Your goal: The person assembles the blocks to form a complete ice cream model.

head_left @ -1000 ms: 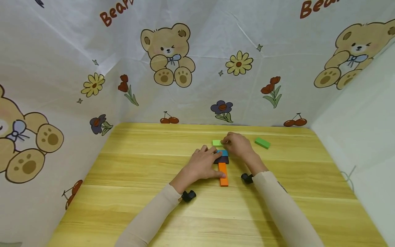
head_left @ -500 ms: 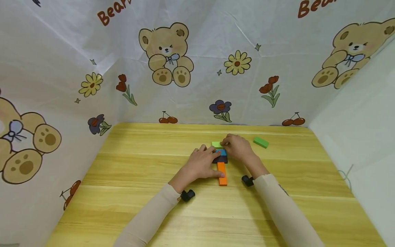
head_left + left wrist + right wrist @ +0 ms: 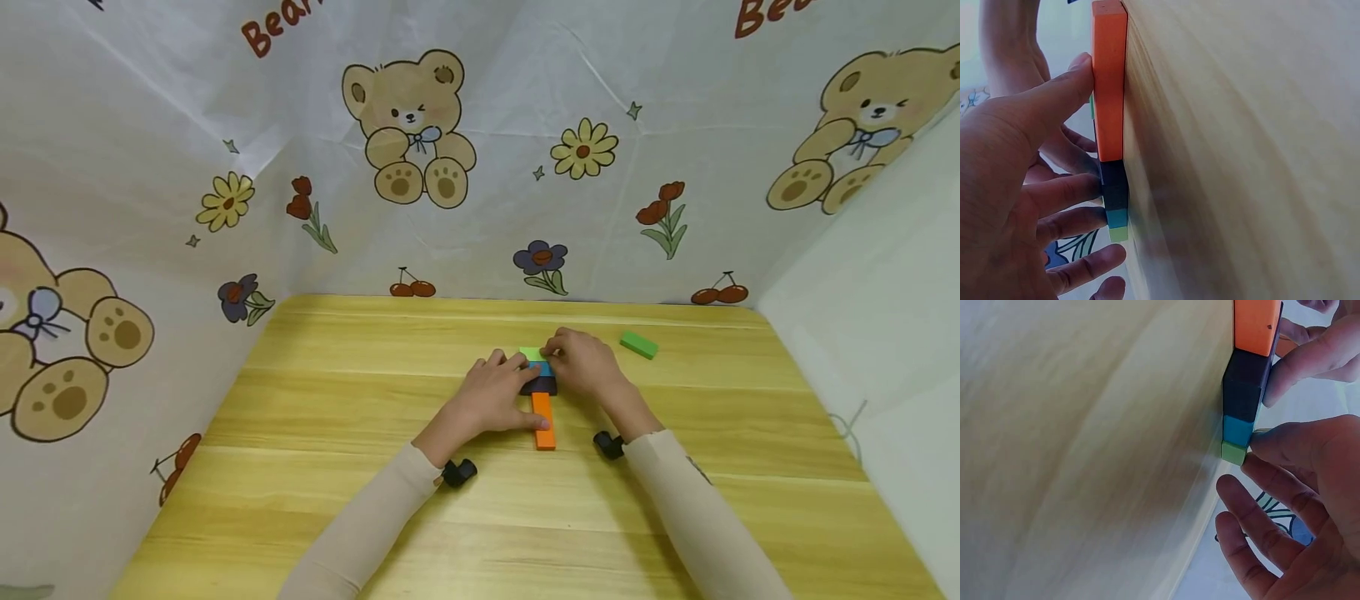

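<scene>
Several flat wooden blocks lie in a row on the table in the head view. An orange block (image 3: 542, 407) points toward the person, and a dark block (image 3: 542, 387) crosses its far end. Beyond that come a blue block (image 3: 546, 369) and a light green block (image 3: 529, 354), set flush in the right wrist view. My left hand (image 3: 491, 397) rests on the row with spread fingers, its thumb on the orange block and fingertips on the dark and blue ones. My right hand (image 3: 588, 364) pinches the right end of the light green block between thumb and index finger.
A loose green block (image 3: 639, 344) lies to the right of my right hand. Black wrist cameras (image 3: 459, 473) sit under both forearms. A bear-print cloth (image 3: 480, 250) rises behind the wooden table (image 3: 495, 550).
The light green block has slid toward the person with my right hand, closing the gap to the blue block. My left hand has stayed in place.
</scene>
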A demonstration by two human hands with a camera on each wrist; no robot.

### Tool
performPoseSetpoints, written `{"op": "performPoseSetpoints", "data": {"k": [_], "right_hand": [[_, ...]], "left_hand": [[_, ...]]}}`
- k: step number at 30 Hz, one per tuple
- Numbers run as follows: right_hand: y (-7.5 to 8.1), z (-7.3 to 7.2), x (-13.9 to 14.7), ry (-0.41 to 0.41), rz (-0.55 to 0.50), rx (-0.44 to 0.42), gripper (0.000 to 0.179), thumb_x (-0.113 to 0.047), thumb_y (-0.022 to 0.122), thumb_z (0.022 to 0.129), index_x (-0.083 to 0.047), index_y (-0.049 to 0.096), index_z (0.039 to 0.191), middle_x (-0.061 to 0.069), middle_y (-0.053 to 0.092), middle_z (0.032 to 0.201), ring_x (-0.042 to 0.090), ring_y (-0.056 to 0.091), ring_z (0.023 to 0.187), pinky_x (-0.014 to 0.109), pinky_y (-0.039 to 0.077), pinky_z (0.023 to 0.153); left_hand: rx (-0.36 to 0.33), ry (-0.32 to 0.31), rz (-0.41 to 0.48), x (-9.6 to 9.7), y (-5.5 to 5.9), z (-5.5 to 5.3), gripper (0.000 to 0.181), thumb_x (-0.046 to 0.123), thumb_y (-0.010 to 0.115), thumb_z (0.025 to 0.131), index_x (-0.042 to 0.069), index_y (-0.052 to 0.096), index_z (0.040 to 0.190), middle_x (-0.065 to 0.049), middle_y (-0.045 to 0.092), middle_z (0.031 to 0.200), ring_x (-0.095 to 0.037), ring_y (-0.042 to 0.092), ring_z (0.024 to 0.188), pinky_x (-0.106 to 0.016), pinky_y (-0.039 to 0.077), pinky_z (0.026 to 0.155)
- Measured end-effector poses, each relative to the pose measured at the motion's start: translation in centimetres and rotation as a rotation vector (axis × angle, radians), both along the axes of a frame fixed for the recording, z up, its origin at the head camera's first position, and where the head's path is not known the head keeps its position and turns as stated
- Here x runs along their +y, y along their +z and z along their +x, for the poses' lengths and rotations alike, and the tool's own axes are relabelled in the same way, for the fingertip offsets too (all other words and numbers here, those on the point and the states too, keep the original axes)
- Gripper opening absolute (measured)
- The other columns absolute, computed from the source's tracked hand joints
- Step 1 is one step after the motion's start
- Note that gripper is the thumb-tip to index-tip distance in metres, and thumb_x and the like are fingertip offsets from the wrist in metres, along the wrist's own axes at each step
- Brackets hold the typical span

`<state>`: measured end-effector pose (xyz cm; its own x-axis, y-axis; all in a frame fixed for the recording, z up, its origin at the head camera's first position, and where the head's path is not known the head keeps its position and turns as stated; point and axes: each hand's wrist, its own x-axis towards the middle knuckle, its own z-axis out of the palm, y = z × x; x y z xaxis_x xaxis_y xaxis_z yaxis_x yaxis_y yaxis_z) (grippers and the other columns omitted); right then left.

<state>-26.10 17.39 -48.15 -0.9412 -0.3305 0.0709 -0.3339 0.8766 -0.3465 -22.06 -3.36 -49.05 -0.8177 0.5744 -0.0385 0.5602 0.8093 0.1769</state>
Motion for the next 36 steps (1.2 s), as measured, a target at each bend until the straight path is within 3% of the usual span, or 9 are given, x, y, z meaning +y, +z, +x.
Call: {"op": "performPoseSetpoints", "data": {"k": [5, 12, 25, 31, 36], "right_hand": [[0.0, 0.1, 0.0, 0.000, -0.007, 0.003, 0.019, -0.015, 0.071, 0.101, -0.013, 0.085, 0.114, 0.003, 0.075, 0.112, 0.030, 0.075, 0.101, 0.051, 0.062, 0.088], [0.0, 0.1, 0.2, 0.012, -0.002, 0.005, 0.019, -0.014, 0.071, 0.101, -0.013, 0.085, 0.114, 0.004, 0.075, 0.112, 0.031, 0.076, 0.101, 0.052, 0.062, 0.088], [-0.3, 0.2, 0.9, 0.059, -0.102, -0.016, 0.018, -0.018, 0.071, 0.104, -0.010, 0.081, 0.116, 0.006, 0.073, 0.114, 0.029, 0.074, 0.105, 0.051, 0.062, 0.092], [-0.9, 0.5, 1.8, 0.066, -0.162, -0.063, 0.028, -0.026, 0.067, 0.107, -0.013, 0.077, 0.130, 0.008, 0.074, 0.131, 0.032, 0.073, 0.117, 0.056, 0.058, 0.102], [-1.0, 1.0, 4.0, 0.003, -0.140, -0.040, 0.038, -0.030, 0.066, 0.108, -0.012, 0.070, 0.142, 0.012, 0.065, 0.152, 0.042, 0.058, 0.142, 0.065, 0.044, 0.119]], "left_hand": [[0.003, -0.002, -0.007, 0.0, 0.1, 0.0, 0.098, 0.087, 0.065, 0.085, 0.030, 0.049, 0.164, 0.002, 0.054, 0.156, -0.024, 0.049, 0.125, -0.039, 0.046, 0.094], [-0.017, 0.011, 0.006, 0.1, 0.1, -0.1, 0.099, 0.087, 0.067, 0.084, 0.032, 0.049, 0.164, 0.001, 0.041, 0.173, -0.026, 0.046, 0.133, -0.039, 0.045, 0.096], [-0.023, 0.013, -0.009, 0.3, 0.3, -0.2, 0.099, 0.088, 0.067, 0.083, 0.033, 0.049, 0.163, 0.002, 0.043, 0.172, -0.026, 0.047, 0.134, -0.041, 0.046, 0.098], [-0.032, 0.012, -0.007, 0.1, 0.5, -0.1, 0.099, 0.087, 0.068, 0.084, 0.032, 0.048, 0.164, 0.002, 0.043, 0.172, -0.025, 0.047, 0.128, -0.038, 0.044, 0.094], [-0.031, 0.011, -0.013, 0.3, 0.6, -0.1, 0.098, 0.086, 0.068, 0.084, 0.032, 0.049, 0.163, 0.002, 0.043, 0.172, -0.023, 0.047, 0.128, -0.039, 0.044, 0.095]]}}
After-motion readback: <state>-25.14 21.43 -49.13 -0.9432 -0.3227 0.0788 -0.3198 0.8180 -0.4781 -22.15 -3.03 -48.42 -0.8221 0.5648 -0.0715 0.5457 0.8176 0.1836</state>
